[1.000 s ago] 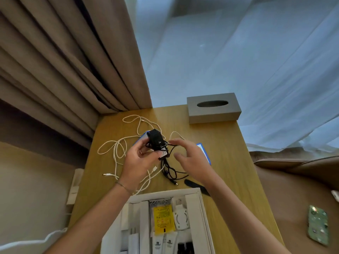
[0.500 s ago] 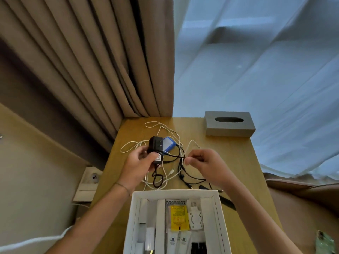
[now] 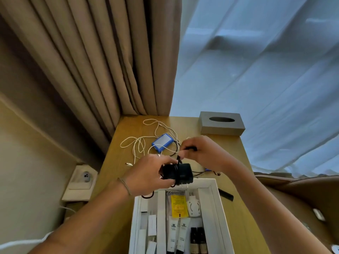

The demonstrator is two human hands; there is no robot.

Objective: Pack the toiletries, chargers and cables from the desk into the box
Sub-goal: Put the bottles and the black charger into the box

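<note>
My left hand [image 3: 146, 176] grips a black charger [image 3: 177, 174] just above the far rim of the white box [image 3: 214, 198]. Its two prongs point down toward the box. My right hand [image 3: 203, 153] pinches the charger's black cable [image 3: 190, 148], which is looped around the charger body. Inside the box lie white tubes [image 3: 173, 233], small dark bottles [image 3: 198, 241], a yellow packet [image 3: 178, 206] and a white round item [image 3: 193, 207]. A white cable [image 3: 139, 143] and a blue-edged flat device [image 3: 162, 142] rest on the wooden desk [image 3: 128, 129] behind my hands.
A grey tissue box [image 3: 222, 123] stands at the desk's far right corner. A black comb [image 3: 225, 194] lies right of the box. Beige curtains [image 3: 110, 61] hang behind the desk. A wall socket [image 3: 83, 178] sits low at the left. A brown seat [image 3: 302, 195] is at the right.
The charger has come nearer, from over the desk to just above the box's far rim. My right hand has wound the black cable around it. The camera tilted up.
</note>
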